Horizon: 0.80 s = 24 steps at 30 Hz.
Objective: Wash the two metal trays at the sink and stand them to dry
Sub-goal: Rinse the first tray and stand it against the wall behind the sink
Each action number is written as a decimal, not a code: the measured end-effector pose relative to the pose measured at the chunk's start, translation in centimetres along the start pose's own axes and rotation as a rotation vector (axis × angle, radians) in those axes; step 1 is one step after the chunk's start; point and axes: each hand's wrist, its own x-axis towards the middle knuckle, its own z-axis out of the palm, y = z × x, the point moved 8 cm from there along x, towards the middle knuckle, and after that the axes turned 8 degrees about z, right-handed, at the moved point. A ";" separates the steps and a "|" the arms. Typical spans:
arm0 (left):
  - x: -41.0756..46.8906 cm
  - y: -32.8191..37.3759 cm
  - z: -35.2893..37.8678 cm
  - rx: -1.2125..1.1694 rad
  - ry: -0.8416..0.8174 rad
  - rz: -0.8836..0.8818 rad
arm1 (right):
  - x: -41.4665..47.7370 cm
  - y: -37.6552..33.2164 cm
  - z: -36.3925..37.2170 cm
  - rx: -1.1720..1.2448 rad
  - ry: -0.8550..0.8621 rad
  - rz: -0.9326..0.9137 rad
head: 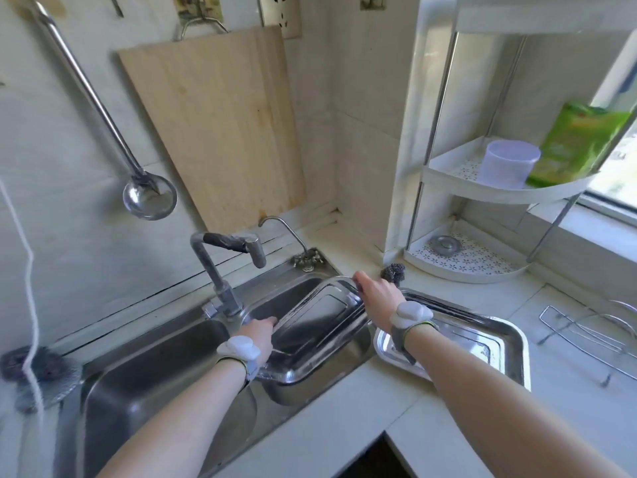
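Head view: tray [312, 326] spans between left hand [256, 334] and right hand [375, 293].

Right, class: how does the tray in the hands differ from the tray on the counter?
The held tray is tilted over the sink basin, gripped by the left hand and right hand; the counter tray lies flat and untouched. Both are shiny, rectangular metal trays with raised rims.
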 end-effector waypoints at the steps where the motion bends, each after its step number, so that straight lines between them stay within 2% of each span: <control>1: -0.1 1.1 0.0 -0.003 0.001 -0.015 | -0.1 1.1 -0.3 -0.010 -0.020 0.007; 6: -0.3 3.8 -1.0 -0.026 0.069 -0.023 | 0.4 3.0 -2.7 0.049 0.039 0.045; 12: 1.0 7.0 -9.5 -0.046 0.381 0.077 | 2.3 2.5 -10.2 0.038 0.243 0.008; 18: 6.6 7.6 -18.2 -0.301 0.533 0.101 | 5.8 1.2 -16.7 0.024 0.408 0.044; 24: 13.2 6.6 -22.2 -0.443 0.524 0.140 | 10.2 0.2 -16.7 0.016 0.430 0.145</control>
